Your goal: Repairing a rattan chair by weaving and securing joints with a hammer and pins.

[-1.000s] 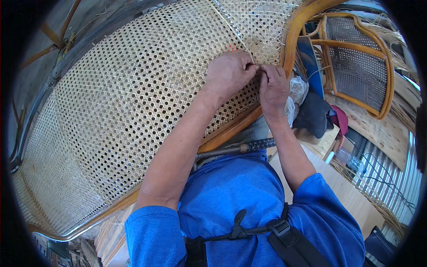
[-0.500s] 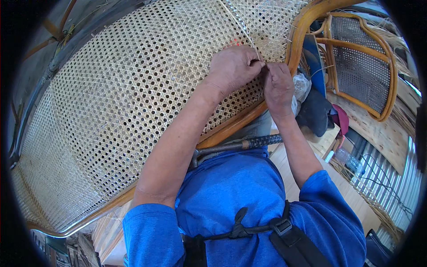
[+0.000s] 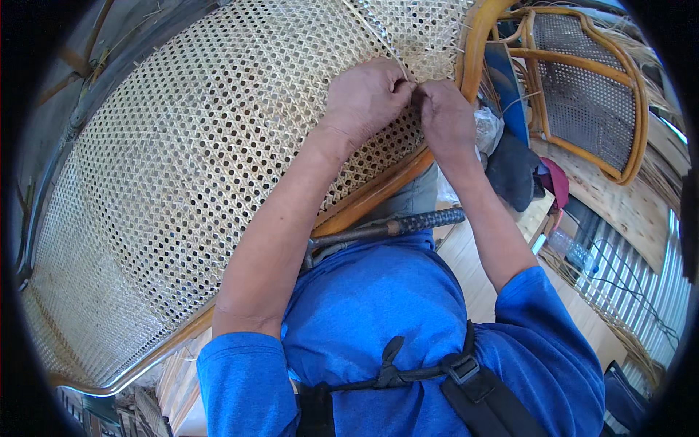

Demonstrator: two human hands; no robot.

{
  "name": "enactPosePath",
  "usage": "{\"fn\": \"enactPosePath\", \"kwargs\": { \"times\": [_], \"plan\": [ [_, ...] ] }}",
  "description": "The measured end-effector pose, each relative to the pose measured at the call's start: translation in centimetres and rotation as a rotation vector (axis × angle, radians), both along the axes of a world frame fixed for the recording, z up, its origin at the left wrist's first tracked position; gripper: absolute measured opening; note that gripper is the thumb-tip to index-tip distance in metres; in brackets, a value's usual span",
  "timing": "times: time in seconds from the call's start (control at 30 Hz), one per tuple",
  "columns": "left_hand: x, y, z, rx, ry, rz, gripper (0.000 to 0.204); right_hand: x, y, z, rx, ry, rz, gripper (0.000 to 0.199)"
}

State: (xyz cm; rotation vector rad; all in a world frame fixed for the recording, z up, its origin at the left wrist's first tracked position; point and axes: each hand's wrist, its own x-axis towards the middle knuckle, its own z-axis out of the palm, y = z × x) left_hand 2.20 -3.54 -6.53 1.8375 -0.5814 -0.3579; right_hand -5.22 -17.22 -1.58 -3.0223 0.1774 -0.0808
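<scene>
A wide panel of woven cane webbing (image 3: pixel 182 175) with open holes stretches in front of me, edged by a bent brown rattan frame (image 3: pixel 378 193). Over its upper right part, my left hand (image 3: pixel 366 97) is closed, thumb and forefinger pinching a thin pale cane strand (image 3: pixel 375 28) that runs up to the top edge. Right beside it, my right hand (image 3: pixel 448 122) is closed too, its fingertips meeting the left ones at the strand's lower end. The exact grip of the right fingertips is partly hidden.
Across my lap lies a metal tool with a black wrapped handle (image 3: pixel 429 220). To the right stand a rattan chair part with a dark woven panel (image 3: pixel 582 91), a dark red cloth item (image 3: pixel 555 183), a clear plastic bottle (image 3: pixel 571 249) and cables on corrugated metal.
The panel and both hands sit slightly higher and further left in view. Both hands stay together at the strand, the right one turned a little more back-side up.
</scene>
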Motion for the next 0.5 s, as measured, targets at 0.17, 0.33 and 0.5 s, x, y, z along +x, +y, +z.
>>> {"fn": "enactPosePath", "kwargs": {
  "times": [0.17, 0.33, 0.5],
  "plan": [
    [0.2, -0.6, -0.8, 0.029, -0.1, 0.071, 0.02, 0.8, 0.0, 0.5, 0.045, 0.022, -0.044, 0.01],
    [0.3, -1.0, -0.4, 0.075, -0.123, 0.04, 0.024, 1.0, -0.7, 0.6, 0.071, 0.077, -0.096, 0.011],
    [0.9, -1.2, -0.4, 0.119, -0.114, 0.033, 0.026, 1.9, -0.1, 1.4, -0.076, 0.223, -0.079, 0.016]
  ]
}}
